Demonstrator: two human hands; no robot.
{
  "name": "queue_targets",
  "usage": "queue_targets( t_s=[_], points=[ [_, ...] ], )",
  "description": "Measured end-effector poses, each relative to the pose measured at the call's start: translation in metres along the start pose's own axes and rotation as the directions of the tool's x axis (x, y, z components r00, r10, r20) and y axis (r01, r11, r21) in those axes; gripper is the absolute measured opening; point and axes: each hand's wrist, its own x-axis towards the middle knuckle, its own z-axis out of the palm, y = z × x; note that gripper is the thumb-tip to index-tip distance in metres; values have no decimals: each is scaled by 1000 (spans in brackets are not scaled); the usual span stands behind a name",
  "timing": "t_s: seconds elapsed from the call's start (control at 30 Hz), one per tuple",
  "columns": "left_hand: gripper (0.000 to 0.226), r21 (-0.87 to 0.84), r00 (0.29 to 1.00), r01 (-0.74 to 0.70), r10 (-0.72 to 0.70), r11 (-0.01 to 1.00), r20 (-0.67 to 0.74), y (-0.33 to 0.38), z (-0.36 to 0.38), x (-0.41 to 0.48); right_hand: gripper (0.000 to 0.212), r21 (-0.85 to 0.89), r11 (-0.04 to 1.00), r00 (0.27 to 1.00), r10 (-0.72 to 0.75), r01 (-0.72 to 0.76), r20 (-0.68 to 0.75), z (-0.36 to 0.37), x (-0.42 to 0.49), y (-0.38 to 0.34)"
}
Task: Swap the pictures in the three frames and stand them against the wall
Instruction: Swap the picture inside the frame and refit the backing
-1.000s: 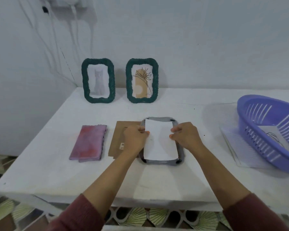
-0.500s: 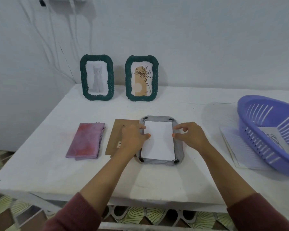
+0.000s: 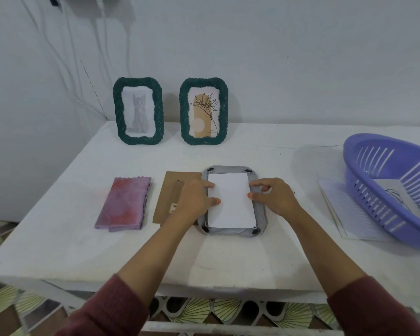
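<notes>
One grey picture frame (image 3: 260,209) lies face down near the front middle of the white table (image 3: 58,251). A blank white sheet (image 3: 230,204) sits inside its rounded rim, with black tabs at the corners. Its long axis runs from the person toward the wall. The left hand (image 3: 194,200) and right hand (image 3: 274,197) grasp nothing; their fingertips press the sheet's side edges.

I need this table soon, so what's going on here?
A person is refilling the third frame, which lies face down on the table. The left hand and right hand press a white sheet into its back. The brown backing board lies beside it, not yet fitted. The cat frame and flower frame already stand against the wall.
</notes>
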Motion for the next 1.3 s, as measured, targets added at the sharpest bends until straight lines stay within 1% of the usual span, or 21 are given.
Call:
queue_targets(
  t_s=[0.33,0.47,0.63,0.87,1.3],
  points=[
    [50,14,999,-11,10,1000,32,-1,1,6,31,68,998,1000,-1,1,-8,2,3,5],
    [53,6,999,-20,20,1000,39,-2,1,7,32,86,996,1000,9,-8,-3,2,5,6],
    [56,-13,999,-10,11,1000,41,-1,0,7,33,95,995,1000,11,-11,1,2,4,6],
    [57,17,999,-18,17,1000,45,0,0,6,34,113,994,1000,7,-8,13,1,4,4],
    [57,-12,998,-2,2,1000,55,-1,1,6,33,124,992,1000,18,-20,18,1,6,7]
  ],
)
